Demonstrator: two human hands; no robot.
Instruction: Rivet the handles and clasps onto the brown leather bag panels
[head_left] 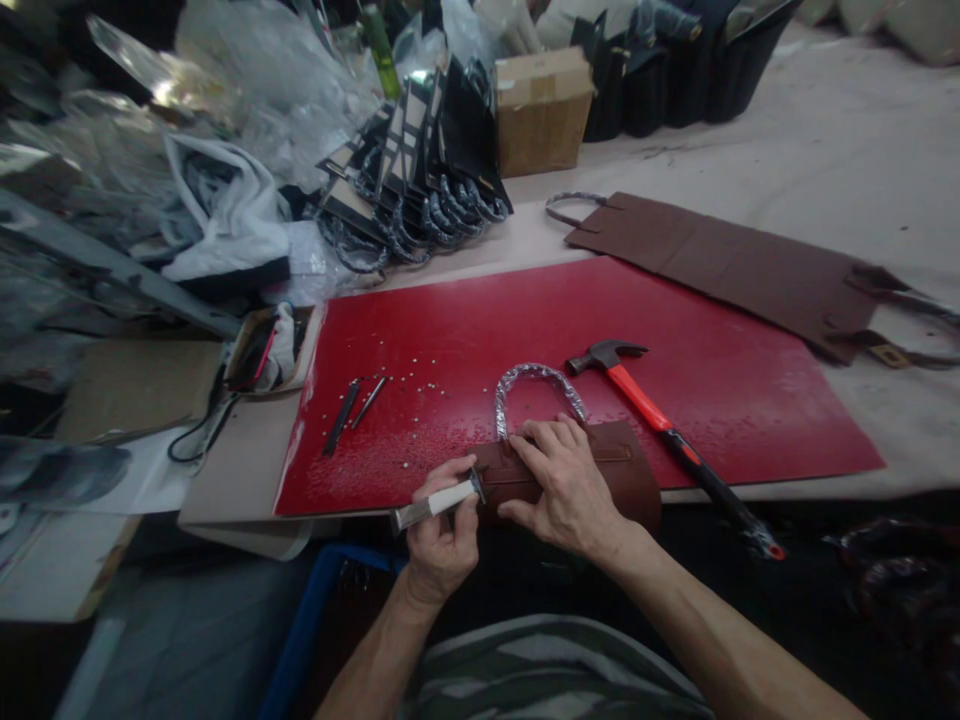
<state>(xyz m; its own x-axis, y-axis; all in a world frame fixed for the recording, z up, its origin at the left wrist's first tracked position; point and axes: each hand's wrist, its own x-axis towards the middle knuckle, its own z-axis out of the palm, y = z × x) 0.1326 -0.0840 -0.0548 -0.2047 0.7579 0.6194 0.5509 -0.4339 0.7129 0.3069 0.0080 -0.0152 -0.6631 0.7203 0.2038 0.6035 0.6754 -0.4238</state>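
Observation:
A brown leather piece (630,470) with a plastic-wrapped handle loop (536,380) lies at the near edge of a red mat (600,330). My right hand (562,480) presses flat on it, fingers spread. My left hand (442,535) grips a small tool with a pale handle (439,505), its tip touching the leather's left end. A hammer with a red and black handle (660,425) lies just right of my right hand.
Two thin metal punches (356,410) and several tiny rivets lie on the mat's left part. A flat brown bag panel (735,265) lies behind the mat. Stacked dark bag pieces (420,170), a cardboard box (541,110) and plastic bags crowd the back left.

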